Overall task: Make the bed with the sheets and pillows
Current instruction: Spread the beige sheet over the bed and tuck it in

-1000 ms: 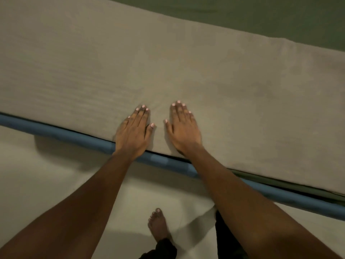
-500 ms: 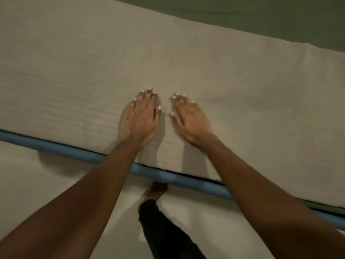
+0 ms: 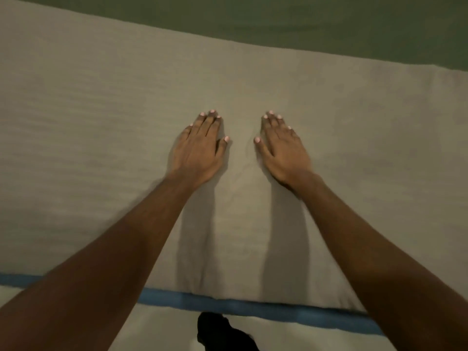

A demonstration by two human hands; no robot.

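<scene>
While both palms press flat, the left hand point(image 3: 200, 150) and right hand point(image 3: 282, 150) lie side by side, a little apart, fingers straight and pointing away from the person, gripping nothing. Under them lies one beige sheet point(image 3: 101, 122), its long axis running left to right. One green sheet point(image 3: 329, 29) shows beyond its far edge. Nearer, a blue bed edge point(image 3: 228, 304) borders the pale floor point(image 3: 157, 330) and a dark trouser leg point(image 3: 220, 333).

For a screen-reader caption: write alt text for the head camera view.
The left hand and right hand rest flat, side by side but apart, on a beige sheet; a green sheet shows beyond it. A blue bed edge runs below.
</scene>
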